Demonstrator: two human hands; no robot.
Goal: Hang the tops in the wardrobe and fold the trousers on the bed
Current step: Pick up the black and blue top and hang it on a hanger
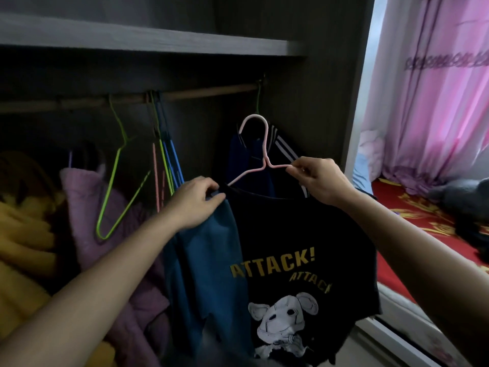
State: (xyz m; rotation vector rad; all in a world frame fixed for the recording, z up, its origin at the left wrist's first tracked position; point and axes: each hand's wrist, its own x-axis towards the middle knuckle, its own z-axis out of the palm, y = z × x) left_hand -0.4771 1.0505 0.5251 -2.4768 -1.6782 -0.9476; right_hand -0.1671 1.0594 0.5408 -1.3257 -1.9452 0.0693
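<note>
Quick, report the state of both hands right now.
Left hand: closed, pinching the black T-shirt at its shoulder.
Right hand: closed, pinching the pink hanger by its arm.

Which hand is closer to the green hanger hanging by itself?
Left. The left hand grips the shirt just right of the green hanger; the right hand pinches the pink hanger, farther right.

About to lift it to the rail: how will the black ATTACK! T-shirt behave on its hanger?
Likely floppy and light: the black T-shirt sags in loose folds. It could slide off: one arm of the thin pink hanger lies outside the collar, pinched by the right hand.
</note>
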